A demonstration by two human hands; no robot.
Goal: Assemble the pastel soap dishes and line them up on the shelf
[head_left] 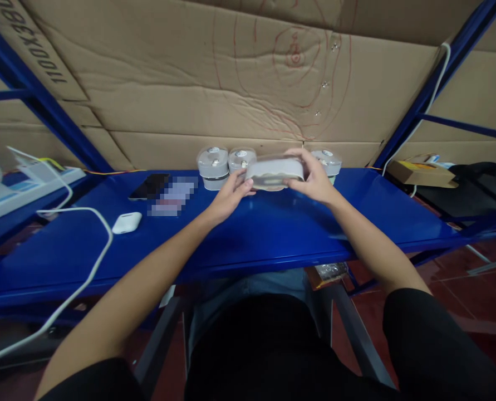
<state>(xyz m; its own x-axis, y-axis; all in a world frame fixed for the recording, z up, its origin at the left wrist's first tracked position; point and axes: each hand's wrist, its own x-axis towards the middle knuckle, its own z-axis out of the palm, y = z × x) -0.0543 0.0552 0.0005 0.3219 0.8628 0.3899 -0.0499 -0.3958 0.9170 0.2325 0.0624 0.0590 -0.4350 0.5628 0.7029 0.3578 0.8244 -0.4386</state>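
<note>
A small grey-white container with clear parts (275, 168) is held up over the back of the blue table (264, 228), slightly blurred. My left hand (230, 195) grips its left end, thumb on the near side. Around its right end is my right hand (313, 177), with fingers over the top and thumb below. Behind it stand similar containers with clear lids: one at the left (213, 167), another beside it (242, 159), and a third (327, 161) just right of my right hand. Whatever stands directly behind the held container is mostly hidden.
On the table's left lie a dark phone (151, 186), a pixelated flat item (173, 196) and a white earbud case (127, 222). A white cable (101, 256) loops along the left side. Cardboard (181, 78) walls the back; a small cardboard box (425, 173) sits at the right.
</note>
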